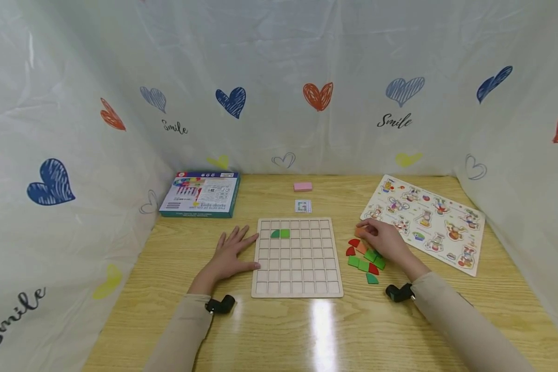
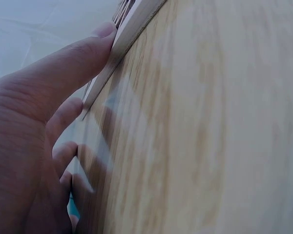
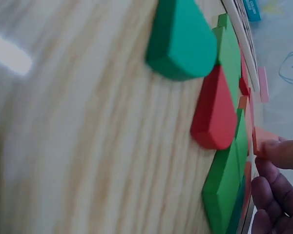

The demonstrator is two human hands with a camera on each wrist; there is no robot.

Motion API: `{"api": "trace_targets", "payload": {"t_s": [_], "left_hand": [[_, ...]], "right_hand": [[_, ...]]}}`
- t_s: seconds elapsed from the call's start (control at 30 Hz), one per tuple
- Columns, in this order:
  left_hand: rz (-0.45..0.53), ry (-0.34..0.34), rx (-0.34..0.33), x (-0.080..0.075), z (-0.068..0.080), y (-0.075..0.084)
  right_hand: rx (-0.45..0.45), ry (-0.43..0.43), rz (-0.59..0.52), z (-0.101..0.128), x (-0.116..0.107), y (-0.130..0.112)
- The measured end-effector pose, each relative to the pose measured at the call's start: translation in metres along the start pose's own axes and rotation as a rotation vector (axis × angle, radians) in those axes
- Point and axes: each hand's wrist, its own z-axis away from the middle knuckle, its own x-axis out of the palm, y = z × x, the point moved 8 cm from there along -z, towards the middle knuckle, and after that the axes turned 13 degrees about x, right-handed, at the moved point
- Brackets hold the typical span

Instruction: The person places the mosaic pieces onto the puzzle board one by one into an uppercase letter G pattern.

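Head view shows the left hand [image 1: 230,253] lying flat on the bench [image 1: 279,330], fingers spread, its fingertips touching the left edge of the grid board [image 1: 297,268] at the frame's centre. Two green pieces [image 1: 280,233] sit in the board's upper left cells. Just right of the board, the right hand [image 1: 383,240] pinches an orange piece [image 1: 359,232] at the top of a loose pile of red and green pieces [image 1: 365,261]. Right wrist view shows the fingers [image 3: 283,153] curled on that orange piece [image 3: 263,139]. A character puzzle [image 1: 425,219] lies at centre right, a box [image 1: 201,194] at upper left, and a pink block [image 1: 303,186] and small card [image 1: 303,206] sit above the board.
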Motion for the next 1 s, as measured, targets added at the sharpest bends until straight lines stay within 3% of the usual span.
{"api": "trace_targets", "payload": {"t_s": [0.33, 0.7, 1.0], "left_hand": [[-0.007, 0.004, 0.001, -0.002, 0.000, -0.002], [-0.003, -0.001, 0.002, -0.003, 0.001, -0.001], [0.010, -0.002, -0.002, -0.002, 0.001, 0.001]], "right_hand": [[-0.038, -0.046, -0.106, -0.012, 0.016, -0.034], [-0.095, -0.148, -0.162, -0.024, 0.066, -0.090], [-0.113, -0.204, -0.155, -0.035, 0.101, -0.119]]}}
